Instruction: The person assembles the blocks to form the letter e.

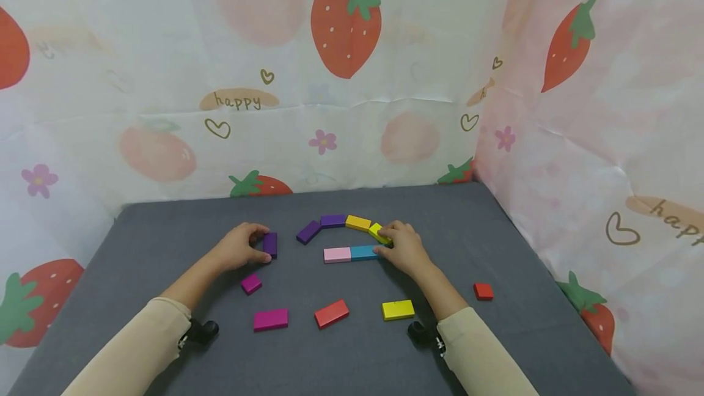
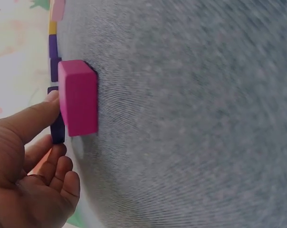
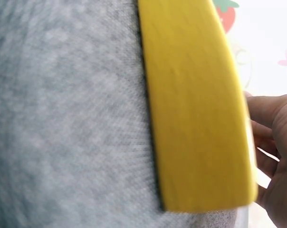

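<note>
My left hand [image 1: 242, 246] grips a purple block [image 1: 270, 245] by its ends, between thumb and fingers, at the left of the mat. In the left wrist view this dark block [image 2: 58, 128] is partly hidden behind the thumb and a magenta block [image 2: 79, 99]. My right hand [image 1: 406, 249] has its fingers on a bright yellow block [image 1: 378, 233] at the right end of a curved row, covering part of it. Its thumb tip lies at the right end of a blue block [image 1: 363, 253]. In the right wrist view, a large yellow block [image 3: 196, 109] hides the fingertips.
The row also has two purple blocks [image 1: 332, 221] and an amber one [image 1: 358, 223]. A pink block [image 1: 337, 255] adjoins the blue one. Nearer lie magenta [image 1: 271, 320], red [image 1: 332, 314] and yellow [image 1: 398, 310] blocks; a small red block [image 1: 483, 291] lies right. Printed cloth borders the grey table [image 1: 363, 359].
</note>
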A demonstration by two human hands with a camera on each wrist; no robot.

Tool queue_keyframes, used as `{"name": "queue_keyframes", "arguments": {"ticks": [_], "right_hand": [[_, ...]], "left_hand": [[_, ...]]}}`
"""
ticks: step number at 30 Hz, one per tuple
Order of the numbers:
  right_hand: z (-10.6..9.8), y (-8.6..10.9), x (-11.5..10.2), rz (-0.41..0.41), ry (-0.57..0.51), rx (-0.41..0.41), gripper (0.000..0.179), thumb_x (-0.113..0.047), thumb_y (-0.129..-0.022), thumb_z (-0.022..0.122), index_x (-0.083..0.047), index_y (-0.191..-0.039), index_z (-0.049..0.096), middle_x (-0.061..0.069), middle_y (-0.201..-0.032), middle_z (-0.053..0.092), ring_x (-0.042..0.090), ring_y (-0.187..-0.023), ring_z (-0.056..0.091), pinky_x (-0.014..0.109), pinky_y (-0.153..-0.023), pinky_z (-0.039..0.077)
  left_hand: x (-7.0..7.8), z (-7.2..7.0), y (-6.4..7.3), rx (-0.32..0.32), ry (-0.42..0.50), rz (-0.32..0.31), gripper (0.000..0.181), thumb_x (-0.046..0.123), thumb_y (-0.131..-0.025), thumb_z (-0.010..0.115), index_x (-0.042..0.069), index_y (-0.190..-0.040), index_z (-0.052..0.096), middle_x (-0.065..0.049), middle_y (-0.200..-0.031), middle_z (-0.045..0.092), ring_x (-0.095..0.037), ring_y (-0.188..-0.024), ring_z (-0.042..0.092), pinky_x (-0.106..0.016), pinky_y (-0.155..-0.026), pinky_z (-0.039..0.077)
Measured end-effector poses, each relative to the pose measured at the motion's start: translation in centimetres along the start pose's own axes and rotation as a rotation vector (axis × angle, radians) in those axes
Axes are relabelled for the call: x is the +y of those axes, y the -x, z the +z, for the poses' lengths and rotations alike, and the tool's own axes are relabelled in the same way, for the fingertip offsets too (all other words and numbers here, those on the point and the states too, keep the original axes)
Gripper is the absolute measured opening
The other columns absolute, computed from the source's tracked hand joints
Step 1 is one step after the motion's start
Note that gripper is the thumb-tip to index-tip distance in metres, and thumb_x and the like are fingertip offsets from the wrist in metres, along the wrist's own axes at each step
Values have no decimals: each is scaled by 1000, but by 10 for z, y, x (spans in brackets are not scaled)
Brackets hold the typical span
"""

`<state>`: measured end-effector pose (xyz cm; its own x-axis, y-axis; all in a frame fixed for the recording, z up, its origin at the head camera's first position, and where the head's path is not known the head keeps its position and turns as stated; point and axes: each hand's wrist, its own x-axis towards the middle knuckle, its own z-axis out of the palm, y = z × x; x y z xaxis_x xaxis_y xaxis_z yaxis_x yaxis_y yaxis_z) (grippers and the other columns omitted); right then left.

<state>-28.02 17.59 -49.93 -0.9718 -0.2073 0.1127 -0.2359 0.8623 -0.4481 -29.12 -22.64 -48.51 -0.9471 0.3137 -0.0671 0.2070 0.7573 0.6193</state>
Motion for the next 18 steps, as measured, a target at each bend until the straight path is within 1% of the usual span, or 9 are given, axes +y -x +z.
{"name": "queue_keyframes", "arguments": {"ticks": [3, 9, 18], "right_hand": [[1, 0, 0, 1, -4, 3, 51, -34, -92, 77, -10, -136, 67, 7, -132, 61, 29, -121, 52, 50, -106, 41], [1, 1, 1, 5, -3, 2, 51, -34, -93, 77, -11, -137, 66, 7, -133, 61, 29, -122, 52, 50, -106, 41], [1, 1, 1, 2, -1, 2, 51, -34, -93, 77, -11, -137, 67, 7, -133, 60, 29, -124, 52, 51, -107, 40]], "left_hand": [[3, -2, 1, 1, 1, 4, 67, 22, -85, 85, 0, -141, 56, -25, -139, 54, -41, -125, 53, -55, -101, 47], [13, -3, 1, 3, -6, 33, 67, 23, -84, 86, 1, -140, 57, -23, -137, 56, -40, -123, 55, -55, -98, 48], [24, 8, 0, -31, 8, 41, 66, 25, -84, 86, 5, -141, 58, -19, -138, 55, -37, -123, 56, -52, -96, 50]]}}
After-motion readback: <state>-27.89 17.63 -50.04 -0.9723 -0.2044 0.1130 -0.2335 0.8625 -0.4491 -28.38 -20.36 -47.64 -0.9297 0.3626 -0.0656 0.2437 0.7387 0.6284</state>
